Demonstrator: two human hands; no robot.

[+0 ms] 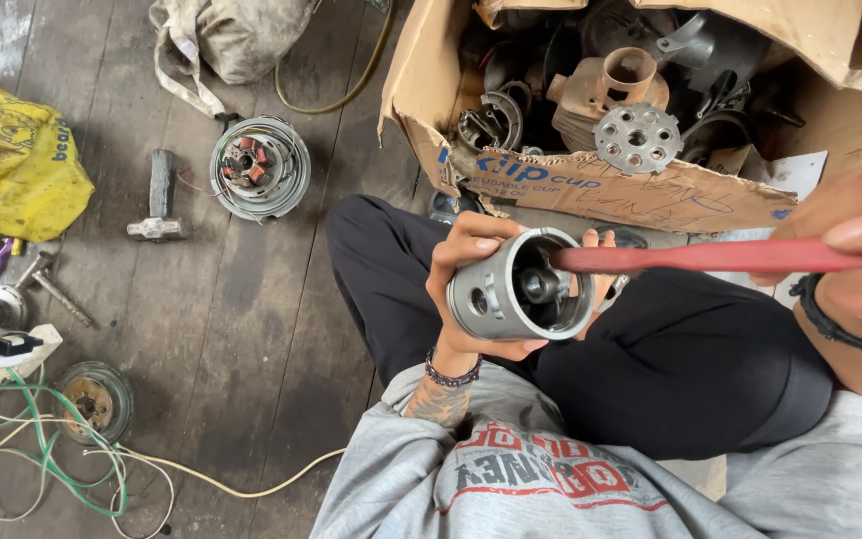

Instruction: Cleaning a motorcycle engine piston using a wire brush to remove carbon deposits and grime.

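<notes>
1. The person sits cross-legged on a plank floor [241, 329], in a grey shirt [551, 479] and black trousers [670, 369].
2. The left hand [471, 289] is closed around a grey metal piston [516, 289], fingers wrapped over its skirt. It holds the piston on its side above the lap, open end turned toward the camera.
3. The right hand [860, 250] grips a red tool handle [730, 257], thumb pressed along the top. The handle runs level from the right, and its tip sits inside the piston's open mouth. A black band circles that wrist.
4. A beaded bracelet [451, 376] sits on the left wrist, above a tattooed forearm.
5. Left of the person, low on the floor, green and cream wires [42, 469] lie tangled beside a rusty round part [94, 399].
6. Further out lie a hammer [160, 200] and, just beside it, a round stator [259, 168] with copper windings.
7. At the left edge is a crumpled yellow bag [12, 165], with small tools near it.
8. Beyond the knees stands a torn cardboard box [631, 195] full of metal engine parts, among them a drilled round plate [638, 138] and a rusty cylinder [611, 85].
9. At the top, a dirty cloth sack [241, 35] lies beside a hose [351, 85].
</notes>
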